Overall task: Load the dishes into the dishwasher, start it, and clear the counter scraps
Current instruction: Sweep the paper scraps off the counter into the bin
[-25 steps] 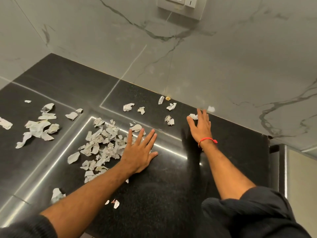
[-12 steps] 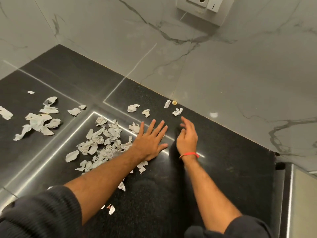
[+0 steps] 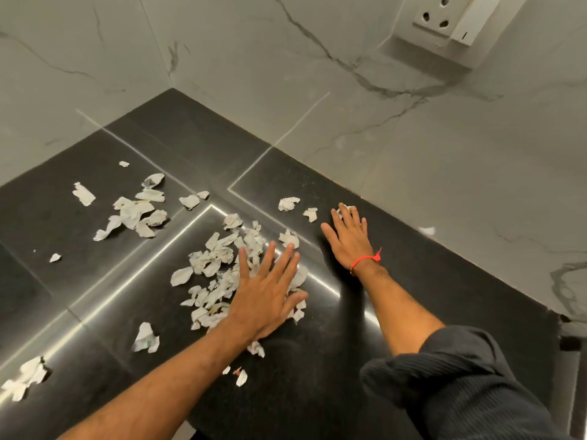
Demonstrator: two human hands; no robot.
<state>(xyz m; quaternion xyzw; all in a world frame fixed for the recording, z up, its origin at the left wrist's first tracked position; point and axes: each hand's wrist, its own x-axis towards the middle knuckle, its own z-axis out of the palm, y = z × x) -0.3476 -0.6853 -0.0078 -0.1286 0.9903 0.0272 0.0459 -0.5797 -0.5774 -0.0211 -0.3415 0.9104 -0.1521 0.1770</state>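
Torn white paper scraps lie scattered on the black stone counter [image 3: 428,296]. The biggest heap of scraps [image 3: 219,265] sits mid-counter. My left hand [image 3: 270,293] rests flat on its right edge, fingers spread, with scraps partly under the palm. My right hand [image 3: 349,236], with a red thread at the wrist, lies flat near the back wall, its fingertips on a small scrap [image 3: 344,209]. Two more scraps [image 3: 288,203] lie just left of it. No dishes or dishwasher are in sight.
A second cluster of scraps [image 3: 135,214] lies at the left, with loose pieces at the front left [image 3: 145,339] and the lower left edge [image 3: 25,376]. Marble walls meet in a corner behind; a socket [image 3: 444,17] is mounted above. The counter ends at the right.
My left hand has slid left onto the heap, covering scraps. My right hand has reached back toward the wall onto a small scrap. The view has tilted and shifted.
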